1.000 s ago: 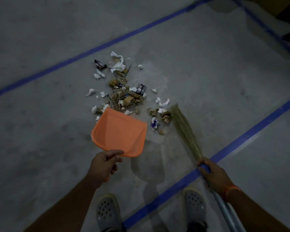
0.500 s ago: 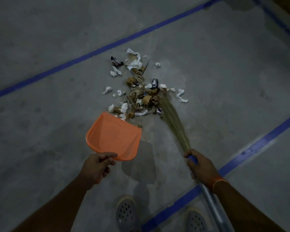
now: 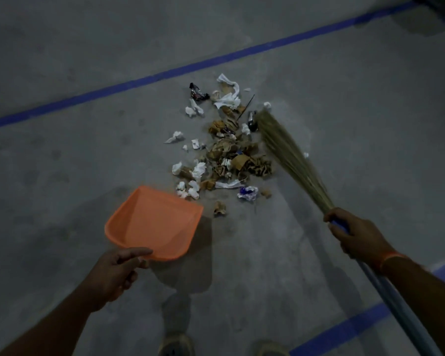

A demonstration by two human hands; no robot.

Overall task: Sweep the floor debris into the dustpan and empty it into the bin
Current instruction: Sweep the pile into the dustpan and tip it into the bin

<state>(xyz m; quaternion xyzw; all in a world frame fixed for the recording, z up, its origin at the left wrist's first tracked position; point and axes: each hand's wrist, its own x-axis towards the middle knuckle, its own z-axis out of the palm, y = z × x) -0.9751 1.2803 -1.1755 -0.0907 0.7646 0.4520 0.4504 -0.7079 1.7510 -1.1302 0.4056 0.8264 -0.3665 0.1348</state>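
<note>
A pile of debris (image 3: 229, 152), white paper scraps, brown crumpled pieces and dark wrappers, lies on the grey concrete floor. An orange dustpan (image 3: 154, 222) is tilted with its open lip toward the near left edge of the pile; it looks empty inside. My left hand (image 3: 118, 272) grips the dustpan at its near end, the handle hidden under the fingers. A straw broom (image 3: 290, 160) slants along the right side of the pile, its tip at the far right of the debris. My right hand (image 3: 355, 235) grips the broom where the blue handle meets the bristles.
Blue tape lines (image 3: 165, 73) cross the floor beyond the pile and at the lower right (image 3: 344, 330). My two shoes (image 3: 176, 345) show at the bottom edge. A dark object sits at the top right corner. No bin is in view.
The broom swept scraps left into the pile, then swung back out to the pile's right side with its tip farther away. The dustpan stayed at the pile's near left edge.
</note>
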